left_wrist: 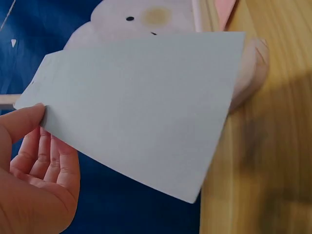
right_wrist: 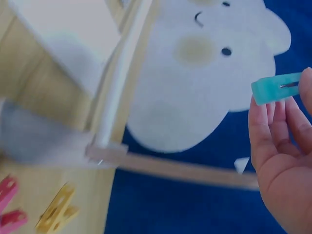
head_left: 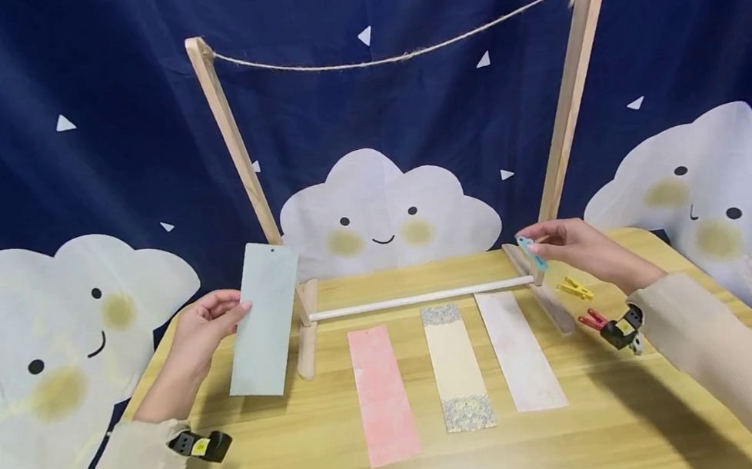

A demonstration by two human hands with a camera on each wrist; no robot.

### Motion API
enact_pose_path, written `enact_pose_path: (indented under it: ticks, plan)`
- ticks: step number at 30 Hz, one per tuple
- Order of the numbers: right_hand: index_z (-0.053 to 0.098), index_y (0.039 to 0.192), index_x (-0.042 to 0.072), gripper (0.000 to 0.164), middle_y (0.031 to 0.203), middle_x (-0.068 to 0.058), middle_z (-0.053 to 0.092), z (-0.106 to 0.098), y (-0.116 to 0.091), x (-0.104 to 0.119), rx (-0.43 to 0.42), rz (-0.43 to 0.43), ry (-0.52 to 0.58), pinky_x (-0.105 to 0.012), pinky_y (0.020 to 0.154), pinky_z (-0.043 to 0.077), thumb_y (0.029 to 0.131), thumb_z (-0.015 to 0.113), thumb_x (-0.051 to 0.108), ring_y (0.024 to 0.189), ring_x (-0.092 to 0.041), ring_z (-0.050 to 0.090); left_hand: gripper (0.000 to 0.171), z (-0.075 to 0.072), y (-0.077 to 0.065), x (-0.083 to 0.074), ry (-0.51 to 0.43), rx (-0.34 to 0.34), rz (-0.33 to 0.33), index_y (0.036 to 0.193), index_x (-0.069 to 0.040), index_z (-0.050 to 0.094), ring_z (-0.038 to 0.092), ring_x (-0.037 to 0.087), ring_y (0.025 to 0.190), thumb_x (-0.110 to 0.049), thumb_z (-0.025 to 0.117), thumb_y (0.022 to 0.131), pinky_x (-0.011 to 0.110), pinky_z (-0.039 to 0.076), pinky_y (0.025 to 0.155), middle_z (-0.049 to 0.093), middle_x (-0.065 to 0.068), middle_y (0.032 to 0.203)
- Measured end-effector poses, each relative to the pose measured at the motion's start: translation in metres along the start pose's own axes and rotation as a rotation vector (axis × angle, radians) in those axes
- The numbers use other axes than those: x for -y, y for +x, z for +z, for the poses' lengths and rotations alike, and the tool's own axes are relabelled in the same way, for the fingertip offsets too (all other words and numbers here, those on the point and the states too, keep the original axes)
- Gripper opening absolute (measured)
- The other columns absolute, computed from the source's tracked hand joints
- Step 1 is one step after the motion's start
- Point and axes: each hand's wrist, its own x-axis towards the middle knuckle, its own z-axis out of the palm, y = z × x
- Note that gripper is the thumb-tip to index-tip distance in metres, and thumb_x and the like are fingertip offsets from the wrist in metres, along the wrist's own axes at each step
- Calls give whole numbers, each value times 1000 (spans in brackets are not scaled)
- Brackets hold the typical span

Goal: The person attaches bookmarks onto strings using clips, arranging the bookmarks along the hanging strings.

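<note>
My left hand (head_left: 208,327) pinches the long edge of a pale blue-grey paper strip (head_left: 263,321) between thumb and fingers. The strip is raised off the table and tilted, with a small hole near its top end. In the left wrist view the thumb (left_wrist: 29,119) lies over the strip's edge. My right hand (head_left: 572,243) pinches a teal clothespin (head_left: 532,254) beside the right post of a wooden stand. In the right wrist view the clothespin (right_wrist: 275,88) sits between thumb and fingertips. A twine line (head_left: 356,63) sags between the stand's two posts, above both hands.
Pink (head_left: 384,396), cream patterned (head_left: 458,368) and whitish (head_left: 521,349) strips lie on the table in a row. Yellow (head_left: 575,288) and red (head_left: 592,320) clothespins lie below the right hand. A white rod (head_left: 418,298) joins the stand's feet. A dark blue cloud-print curtain (head_left: 403,107) hangs behind.
</note>
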Motion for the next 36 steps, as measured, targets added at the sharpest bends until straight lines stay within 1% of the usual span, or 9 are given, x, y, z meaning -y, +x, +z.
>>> enact_pose_path:
  ticks: [2, 5, 8, 15, 19, 22, 27, 33, 36]
  plan:
    - [54, 128, 2, 37, 116, -14, 61, 2, 4, 10, -17, -6, -7, -16, 78, 48, 97, 54, 22, 86, -2, 57, 17, 7, 4, -5, -14, -17, 12, 83, -27, 65, 57, -3, 66, -11, 70, 85, 15, 48, 58, 63, -18, 73]
    - [54, 128, 2, 39, 121, -17, 59, 5, 11, 24, -39, -10, 0, -14, 78, 47, 96, 55, 26, 88, -1, 57, 16, 19, 11, -11, -36, -30, 31, 83, -26, 65, 57, -2, 66, -11, 70, 84, 15, 48, 58, 63, -17, 72]
    - [54, 127, 3, 40, 118, -15, 60, 8, 17, 37, -59, -11, 26, -13, 78, 47, 96, 56, 27, 89, -3, 58, 14, 31, 19, -18, -55, -31, 46, 83, -24, 66, 56, -2, 65, -11, 71, 84, 15, 48, 58, 64, -16, 72]
    - [54, 127, 2, 37, 113, -9, 61, 13, 32, 64, -82, -94, 66, -13, 77, 48, 95, 57, 21, 87, -2, 58, 11, 53, 31, -36, -77, -53, 64, 84, -21, 65, 53, 1, 62, -13, 72, 84, 15, 46, 58, 63, -14, 70]
    - [54, 127, 2, 37, 106, -4, 63, 14, 39, 81, -95, -122, 110, -13, 77, 47, 95, 57, 20, 87, -3, 58, 11, 60, 33, -44, -96, -55, 76, 85, -21, 65, 54, 1, 61, -13, 72, 84, 16, 47, 58, 64, -14, 70]
    - [54, 127, 3, 37, 105, -7, 62, 15, 45, 91, -102, -124, 141, -14, 80, 47, 95, 57, 22, 87, -5, 59, 11, 63, 33, -48, -116, -65, 80, 85, -20, 65, 55, 0, 63, -12, 71, 84, 16, 47, 58, 64, -14, 71]
    - [55, 126, 7, 36, 110, -10, 62, 16, 55, 109, -133, -128, 164, -19, 87, 49, 95, 57, 25, 92, -7, 61, 10, 68, 39, -58, -180, -86, 82, 87, -17, 65, 55, 1, 66, -11, 71, 83, 16, 46, 59, 65, -12, 72]
    - [55, 125, 4, 36, 101, -1, 63, 19, 65, 133, -130, -169, 175, -25, 88, 50, 95, 57, 24, 90, -8, 61, 10, 73, 45, -68, -206, -98, 105, 88, -16, 64, 53, 3, 65, -12, 72, 83, 17, 44, 59, 64, -10, 73]
    - [56, 124, 5, 34, 100, -1, 64, 20, 68, 146, -128, -175, 175, -24, 86, 50, 95, 57, 22, 89, -8, 62, 10, 77, 48, -71, -213, -107, 116, 86, -18, 64, 53, 3, 64, -10, 71, 83, 17, 43, 58, 64, -11, 72]
